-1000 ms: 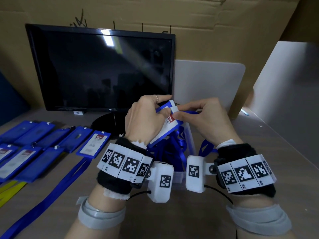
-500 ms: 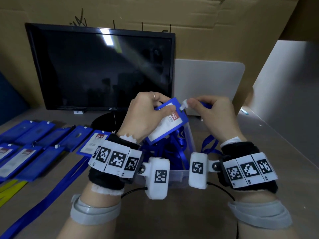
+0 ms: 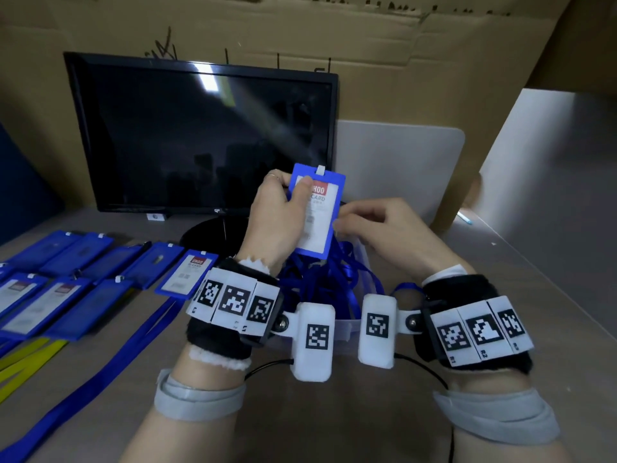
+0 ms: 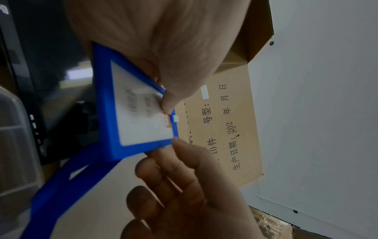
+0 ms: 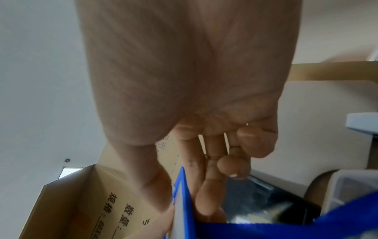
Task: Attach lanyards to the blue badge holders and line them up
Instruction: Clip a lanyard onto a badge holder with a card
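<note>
My left hand [image 3: 289, 187] holds a blue badge holder [image 3: 317, 225] upright above the bin, thumb on its front face and fingers behind it. A white clip tab [image 3: 320, 169] sticks up from its top edge. My right hand [image 3: 339, 226] pinches the holder's lower right edge; in the right wrist view the thumb and fingers sit on either side of the badge holder [image 5: 181, 203]. In the left wrist view a blue lanyard strap [image 4: 67, 179] runs below the badge holder [image 4: 141, 119]. More blue lanyards [image 3: 337, 282] fill the clear bin [image 3: 345, 327].
Several blue badge holders [image 3: 83, 279] lie in rows on the left of the table. A loose blue lanyard [image 3: 100, 365] and yellow straps [image 3: 23, 359] lie in front of them. A black monitor [image 3: 200, 135] stands behind, with a white board [image 3: 400, 168] to its right.
The badge holder has been raised and turned upright, facing me. My right hand left the white clip at the top and dropped to the holder's lower right edge.
</note>
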### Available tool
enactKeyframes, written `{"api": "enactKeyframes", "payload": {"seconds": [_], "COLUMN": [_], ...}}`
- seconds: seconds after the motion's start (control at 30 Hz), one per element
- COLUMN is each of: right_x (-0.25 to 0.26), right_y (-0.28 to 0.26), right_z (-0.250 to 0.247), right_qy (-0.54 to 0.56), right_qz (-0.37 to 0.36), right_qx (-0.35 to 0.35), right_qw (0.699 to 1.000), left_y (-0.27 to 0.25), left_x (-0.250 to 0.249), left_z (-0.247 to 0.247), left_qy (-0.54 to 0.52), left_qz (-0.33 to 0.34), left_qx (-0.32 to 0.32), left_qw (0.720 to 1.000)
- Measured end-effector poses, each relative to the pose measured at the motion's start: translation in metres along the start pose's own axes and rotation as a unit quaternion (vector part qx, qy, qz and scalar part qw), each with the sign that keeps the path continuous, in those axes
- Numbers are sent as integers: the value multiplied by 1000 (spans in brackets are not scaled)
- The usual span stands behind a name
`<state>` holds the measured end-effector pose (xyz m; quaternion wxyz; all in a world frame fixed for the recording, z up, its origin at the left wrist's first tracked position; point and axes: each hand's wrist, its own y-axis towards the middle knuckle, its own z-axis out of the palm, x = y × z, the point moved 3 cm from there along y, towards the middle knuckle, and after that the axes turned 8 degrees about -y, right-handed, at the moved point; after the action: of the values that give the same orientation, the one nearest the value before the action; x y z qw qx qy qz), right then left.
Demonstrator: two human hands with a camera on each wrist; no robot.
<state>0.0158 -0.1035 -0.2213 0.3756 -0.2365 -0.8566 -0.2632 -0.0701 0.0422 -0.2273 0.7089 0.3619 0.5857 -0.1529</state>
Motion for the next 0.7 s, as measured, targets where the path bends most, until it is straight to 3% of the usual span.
{"api": "enactKeyframes", "payload": {"seconds": [0.23, 0.37, 0.43, 0.53, 0.7], "right_x": [38, 73, 87, 102, 114], "right_y": [-8, -13, -14, -16, -14], "right_z": [34, 56, 69, 95, 171], "right_qy": [24, 47, 70, 94, 122], "right_qz": [12, 8, 24, 51, 127], "right_qx": [29, 15, -9, -24, 29], "right_qw": [999, 999, 997, 994, 984], "left_y": [-24, -49, -64, -90, -133], "left_x": [-18, -29, -31, -31, -29], "left_z": [-47, -84, -104, -141, -218], "left_qy": [-23, -43, -26, 15, 158], "left_qz": [-45, -101, -114, -136, -150], "left_qx": [-34, 34, 51, 22, 0], "left_qw": [998, 993, 992, 990, 976]}}
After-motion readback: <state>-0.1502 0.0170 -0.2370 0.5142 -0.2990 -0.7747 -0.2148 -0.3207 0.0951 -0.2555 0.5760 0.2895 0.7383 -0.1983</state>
